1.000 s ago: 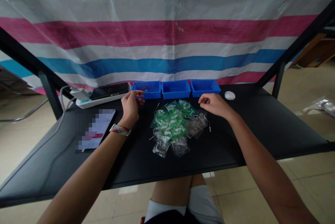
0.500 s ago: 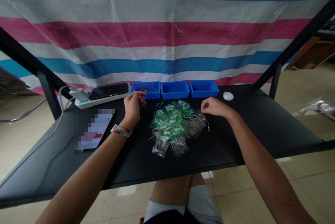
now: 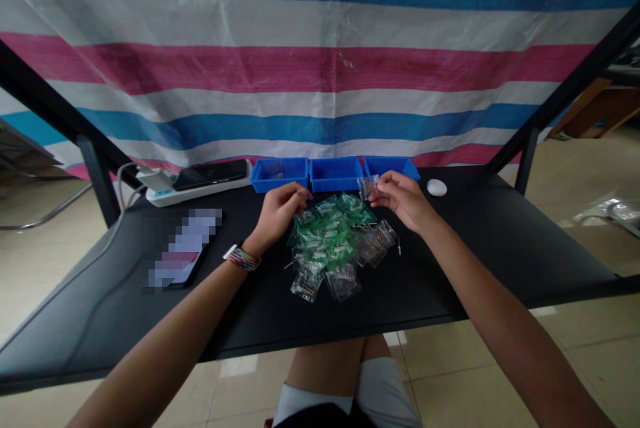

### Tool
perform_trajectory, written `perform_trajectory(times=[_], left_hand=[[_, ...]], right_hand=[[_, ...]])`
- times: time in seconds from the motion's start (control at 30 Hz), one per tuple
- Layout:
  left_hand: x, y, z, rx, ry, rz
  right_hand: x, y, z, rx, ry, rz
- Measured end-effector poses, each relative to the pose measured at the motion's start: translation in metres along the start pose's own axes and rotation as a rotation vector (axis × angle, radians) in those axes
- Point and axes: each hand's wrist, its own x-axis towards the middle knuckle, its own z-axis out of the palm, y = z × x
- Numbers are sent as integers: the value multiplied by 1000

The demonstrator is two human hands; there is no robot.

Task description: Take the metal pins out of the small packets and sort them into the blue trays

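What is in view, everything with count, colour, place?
Table: one, black, centre
Trays: three, blue, table's back
Bags: many, green or clear, heaped centrally
Held bag: one, clear, right hand
Power strip: one, white, back left
Dark device: one, black, on strip
Pixelated device: one, pale screen, left
Oval object: one, white, right of trays
Sheet: one, blue, white, pink, behind table
Frame: one, black, sides
Legs: two, below table
Left hand: one, beside bags
Right hand: one, before trays

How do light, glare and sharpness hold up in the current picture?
Head view: dim overall; pale reflections on the floor; glints on the clear bags; blocky pixelation over the device at left; contents of the bag in the right hand too small and soft to identify.
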Motion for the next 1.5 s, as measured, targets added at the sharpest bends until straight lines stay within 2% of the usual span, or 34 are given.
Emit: perform_trajectory(times=[0.07, 0.23, 0.37, 0.67, 0.87, 1.03, 1.2, 1.37, 1.5], left_hand=[[-8, 9, 8, 29, -128, 4], [-20, 19, 25, 108, -286, 64], [-22, 18, 29, 94, -294, 91], [-24, 25, 26, 132, -316, 168], [-25, 21, 24, 47, -332, 50], [-23, 22, 24, -59, -299, -60], [-21, 22, 28, -205, -287, -148], [-19, 16, 29, -291, -270, -159], [-19, 17, 29, -313, -296, -192]], right_hand=[[-7, 7, 17, 58, -64, -1], [-22, 19, 44, 133, -154, 14], [-24, 22, 46, 144, -184, 21], [-25, 23, 46, 38, -255, 42], [-26, 24, 49, 4, -218, 1], [-27, 24, 47, -148, -82, -197], [-29, 24, 47, -271, -54, -384], [-31, 21, 47, -480, -8, -620], [-33, 21, 48, -606, 24, -735]])
